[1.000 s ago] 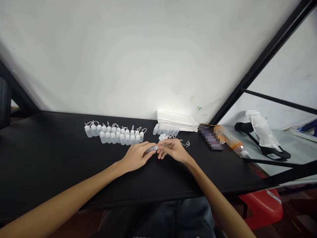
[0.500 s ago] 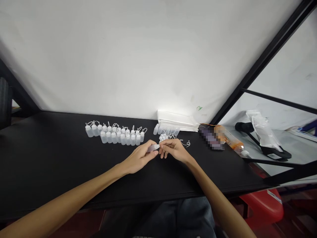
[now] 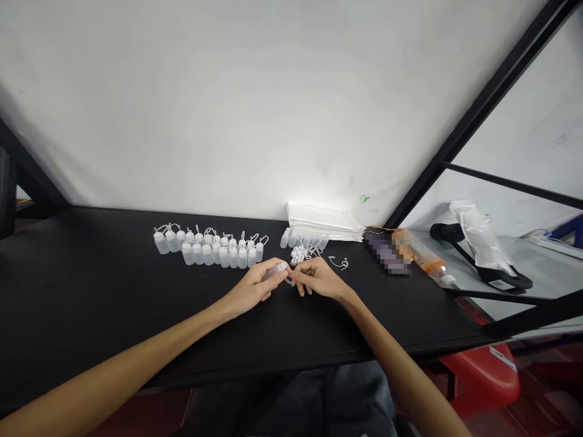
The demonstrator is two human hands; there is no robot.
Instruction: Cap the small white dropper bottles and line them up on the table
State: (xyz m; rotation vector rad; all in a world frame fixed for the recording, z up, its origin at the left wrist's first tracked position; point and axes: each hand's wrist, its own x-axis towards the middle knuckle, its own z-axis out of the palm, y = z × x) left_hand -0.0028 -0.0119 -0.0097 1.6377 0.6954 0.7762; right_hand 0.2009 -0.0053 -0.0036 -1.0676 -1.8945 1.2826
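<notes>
My left hand (image 3: 254, 290) is closed around a small translucent bottle (image 3: 276, 269) with a white top, tilted toward the right. Close beside it, my right hand (image 3: 321, 278) pinches at a thin pale strap (image 3: 289, 280) near the bottle's top; its fingertips partly hide the strap. Several capped bottles (image 3: 208, 254) with looped straps stand in rows to the left. Behind my hands are several bottles without visible caps (image 3: 310, 240) and a small pile of white caps (image 3: 299, 254) with straps. One loose strap piece (image 3: 339, 263) lies right of the pile.
A stack of white sheets or bags (image 3: 324, 222) rests against the wall. Toward the right lie a blurred dark item (image 3: 387, 254) and an orange-labelled bottle (image 3: 423, 258). Past the black frame, a shelf holds a black object (image 3: 503, 276) with clear plastic wrap. A red stool (image 3: 485, 376) stands below.
The held bottle's top has turned upward and away from my right fingertips, and a strap now shows between my hands. The whole view has shifted slightly.
</notes>
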